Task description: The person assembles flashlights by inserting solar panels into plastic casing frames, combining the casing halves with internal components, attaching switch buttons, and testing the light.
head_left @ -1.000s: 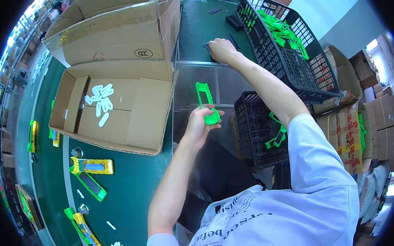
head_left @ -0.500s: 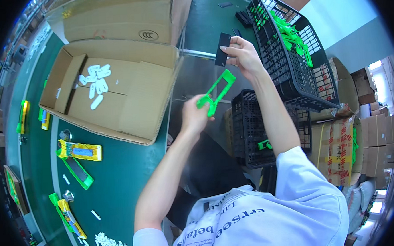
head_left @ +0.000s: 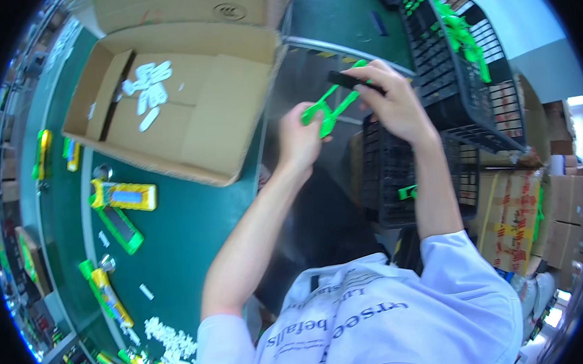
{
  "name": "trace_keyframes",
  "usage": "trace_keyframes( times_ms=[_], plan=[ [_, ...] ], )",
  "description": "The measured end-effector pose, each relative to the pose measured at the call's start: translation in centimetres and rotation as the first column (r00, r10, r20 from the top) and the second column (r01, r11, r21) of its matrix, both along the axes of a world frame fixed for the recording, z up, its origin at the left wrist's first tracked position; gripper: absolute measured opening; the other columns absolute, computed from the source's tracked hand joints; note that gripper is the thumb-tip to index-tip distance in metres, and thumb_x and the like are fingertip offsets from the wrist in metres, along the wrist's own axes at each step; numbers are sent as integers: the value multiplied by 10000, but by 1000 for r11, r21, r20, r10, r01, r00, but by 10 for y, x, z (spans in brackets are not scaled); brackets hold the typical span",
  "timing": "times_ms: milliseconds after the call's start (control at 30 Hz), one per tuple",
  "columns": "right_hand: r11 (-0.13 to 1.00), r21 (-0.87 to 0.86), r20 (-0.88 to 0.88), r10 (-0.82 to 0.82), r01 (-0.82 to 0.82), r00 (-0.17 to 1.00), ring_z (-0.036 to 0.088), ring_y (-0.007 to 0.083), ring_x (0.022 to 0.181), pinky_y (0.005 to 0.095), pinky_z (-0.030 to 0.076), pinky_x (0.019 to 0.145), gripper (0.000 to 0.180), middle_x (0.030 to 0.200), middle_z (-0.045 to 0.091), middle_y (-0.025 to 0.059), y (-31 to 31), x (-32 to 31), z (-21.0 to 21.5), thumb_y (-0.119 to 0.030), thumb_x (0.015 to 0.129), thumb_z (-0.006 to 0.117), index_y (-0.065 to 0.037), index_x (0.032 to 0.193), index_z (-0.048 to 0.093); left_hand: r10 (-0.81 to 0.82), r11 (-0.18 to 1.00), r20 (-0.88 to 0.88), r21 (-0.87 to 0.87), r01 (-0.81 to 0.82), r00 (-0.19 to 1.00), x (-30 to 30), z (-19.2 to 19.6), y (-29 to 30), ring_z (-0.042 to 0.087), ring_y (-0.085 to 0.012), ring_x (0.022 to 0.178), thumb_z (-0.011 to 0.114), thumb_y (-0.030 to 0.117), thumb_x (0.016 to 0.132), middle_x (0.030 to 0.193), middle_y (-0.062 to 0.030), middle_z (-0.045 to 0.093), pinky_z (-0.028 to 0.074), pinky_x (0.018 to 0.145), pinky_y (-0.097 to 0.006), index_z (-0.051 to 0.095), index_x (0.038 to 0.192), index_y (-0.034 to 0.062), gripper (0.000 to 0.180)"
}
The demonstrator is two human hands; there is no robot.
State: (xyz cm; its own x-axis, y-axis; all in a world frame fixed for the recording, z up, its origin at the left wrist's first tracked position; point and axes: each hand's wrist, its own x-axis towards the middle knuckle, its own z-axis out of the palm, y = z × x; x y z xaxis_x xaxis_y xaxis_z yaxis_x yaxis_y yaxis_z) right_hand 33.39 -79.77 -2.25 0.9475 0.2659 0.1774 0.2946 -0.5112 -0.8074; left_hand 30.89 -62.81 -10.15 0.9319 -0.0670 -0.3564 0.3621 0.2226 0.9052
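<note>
While I watch from above, the left hand [head_left: 299,141] grips the near end of the green frame [head_left: 328,123], its forearm slanting up and inward. I have the right hand [head_left: 396,104] bent inward, fingers pinching a black strip [head_left: 344,80] across the frame's far half; whether they touch, I cannot tell. Both sit right of the open cardboard box [head_left: 226,129].
</note>
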Motion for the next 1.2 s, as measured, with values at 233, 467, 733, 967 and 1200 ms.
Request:
trace_keyframes(
  times_ms=[233,467,733,967,1200],
  plan=[
    [985,70,-123,-150,160,981,572,56,557,227,446,488,415,745,623,32,13,-2,3,-2,753,764,-15,1136,603,10,1000,31,-23,-9,999,-2,-2,6,617,-118,749,559,88,972,869,-44,643,535,625,-286,641,1040,37,118],
    [915,189,24,-366,356,930,608,74,553,230,488,536,295,742,679,79,24,-3,-22,-48,828,713,-7,1116,664,-1,993,1,-115,1,1000,0,-1,8,647,-138,765,556,109,981,913,-58,665,539,650,-271,624,1065,35,131],
    [876,282,211,-454,391,866,605,105,561,237,500,555,299,778,676,92,32,-6,-32,-30,813,731,3,1105,674,7,991,-2,-133,-7,1000,0,-2,9,652,-141,780,563,115,977,920,-69,672,544,666,-268,620,1048,36,120],
    [913,88,536,-381,399,753,551,142,511,284,457,505,322,722,634,99,38,-15,-39,-59,799,759,2,1099,659,29,980,64,-200,-16,998,0,-8,12,603,-143,700,547,69,966,877,-88,675,485,638,-279,620,1015,30,96],
    [852,12,336,-496,523,800,564,163,522,313,453,539,285,778,654,135,27,-13,-58,-129,870,694,4,1120,659,42,988,99,-151,-27,994,-2,-5,12,594,-142,690,526,37,962,858,-91,664,468,620,-277,625,1056,-5,143]
  ],
)
